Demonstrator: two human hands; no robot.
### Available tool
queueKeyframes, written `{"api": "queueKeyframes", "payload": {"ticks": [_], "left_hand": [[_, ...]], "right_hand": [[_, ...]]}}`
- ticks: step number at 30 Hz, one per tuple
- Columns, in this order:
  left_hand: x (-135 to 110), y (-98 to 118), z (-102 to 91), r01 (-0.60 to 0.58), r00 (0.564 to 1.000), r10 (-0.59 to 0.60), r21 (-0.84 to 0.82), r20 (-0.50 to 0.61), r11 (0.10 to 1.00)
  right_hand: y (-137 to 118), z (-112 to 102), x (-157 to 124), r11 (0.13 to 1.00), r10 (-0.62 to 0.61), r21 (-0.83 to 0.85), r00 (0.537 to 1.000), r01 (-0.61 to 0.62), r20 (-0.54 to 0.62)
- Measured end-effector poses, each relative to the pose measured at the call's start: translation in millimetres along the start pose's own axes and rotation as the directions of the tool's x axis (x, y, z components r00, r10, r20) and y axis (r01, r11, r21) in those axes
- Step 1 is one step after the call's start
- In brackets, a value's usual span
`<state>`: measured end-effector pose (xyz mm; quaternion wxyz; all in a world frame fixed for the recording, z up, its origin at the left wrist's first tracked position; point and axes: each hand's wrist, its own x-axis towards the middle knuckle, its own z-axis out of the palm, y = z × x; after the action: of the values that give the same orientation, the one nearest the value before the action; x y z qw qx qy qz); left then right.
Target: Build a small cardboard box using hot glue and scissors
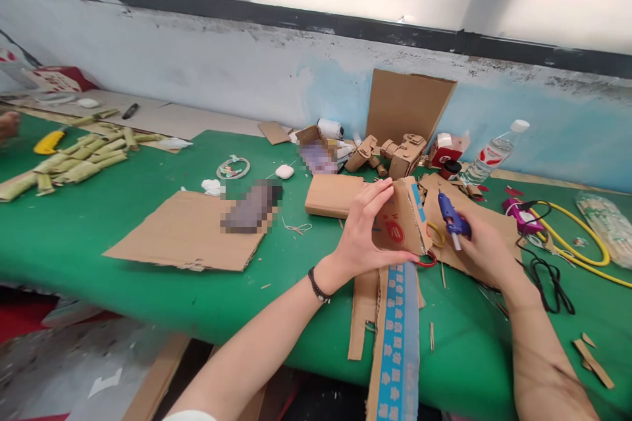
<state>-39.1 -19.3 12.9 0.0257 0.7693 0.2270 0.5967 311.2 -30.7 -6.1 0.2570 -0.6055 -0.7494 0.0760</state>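
Observation:
My left hand (363, 230), with a dark bracelet at the wrist, grips a small cardboard box (395, 220) between thumb and fingers. Red print and a strip of blue tape show on the box. In my right hand (484, 243) is a blue glue gun (453, 217), held just right of the box and apart from it. Below the box, a long cardboard strip with blue printed tape (395, 342) hangs over the table's front edge. Behind my left hand lies a flat closed cardboard piece (333, 194). A cardboard sheet (498, 233) lies under the glue gun.
A cardboard sheet (182, 230) with a blurred dark object on it lies left. Cardboard models (405, 154), a water bottle (494, 154) and an upright board (407, 105) stand at the back. Yellow cable (592, 230) and black cord (548, 283) lie right. Another person's hand (8, 126) shows far left.

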Motion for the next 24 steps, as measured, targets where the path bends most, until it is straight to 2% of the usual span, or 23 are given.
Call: {"api": "queueKeyframes", "payload": {"ticks": [1, 4, 8, 10, 12, 14, 15, 17, 18, 21, 24], "left_hand": [[-0.7, -0.1, 0.2, 0.016, 1.0, -0.016, -0.01, -0.001, 1.0], [-2.8, -0.7, 1.5, 0.047, 0.999, -0.048, -0.051, -0.015, 0.998], [-4.4, -1.1, 1.9, 0.085, 0.996, -0.088, -0.105, -0.025, 0.991], [-4.8, -0.9, 1.6, 0.116, 0.993, -0.118, -0.127, -0.012, 0.985], [-5.3, -0.3, 1.8, 0.155, 0.988, -0.157, -0.174, 0.003, 0.973], [-6.0, 0.5, 2.9, 0.206, 0.978, -0.208, -0.245, 0.018, 0.947], [-6.3, 1.1, 3.8, 0.23, 0.972, -0.232, -0.284, 0.027, 0.931], [-7.2, 2.4, 5.7, 0.274, 0.961, -0.273, -0.353, 0.054, 0.895], [-7.6, 3.1, 6.6, 0.289, 0.956, -0.285, -0.379, 0.067, 0.879], [-8.9, 6.0, 8.6, 0.316, 0.948, -0.298, -0.422, 0.11, 0.85], [-10.5, 9.9, 10.6, 0.316, 0.949, -0.28, -0.456, 0.147, 0.832]], "right_hand": [[6.9, 2.5, 0.7, 1.0, -0.019, -0.009, 0.999, 0.02, 0.046], [20.8, 7.6, 0.5, 0.997, -0.045, -0.056, 0.996, 0.05, 0.082], [19.5, 0.8, -3.5, 0.988, -0.036, -0.145, 0.995, 0.049, 0.092], [8.9, -8.1, -4.8, 0.981, -0.024, -0.193, 0.998, 0.034, 0.057], [-9.0, -16.2, -5.7, 0.983, -0.047, -0.183, 0.996, 0.033, -0.072], [-33.6, -18.5, -7.4, 0.995, -0.097, -0.019, 0.963, 0.095, -0.252], [-47.6, -16.6, -9.2, 0.978, -0.122, 0.127, 0.948, 0.165, -0.293], [-75.9, -7.1, -14.4, 0.858, -0.165, 0.421, 0.934, 0.295, -0.317], [-88.7, -0.6, -17.7, 0.797, -0.188, 0.511, 0.936, 0.322, -0.296], [-115.5, 18.6, -26.9, 0.734, -0.19, 0.607, 0.95, 0.306, -0.248], [-124.0, 28.5, -32.0, 0.698, -0.173, 0.651, 0.952, 0.298, -0.251]]}}
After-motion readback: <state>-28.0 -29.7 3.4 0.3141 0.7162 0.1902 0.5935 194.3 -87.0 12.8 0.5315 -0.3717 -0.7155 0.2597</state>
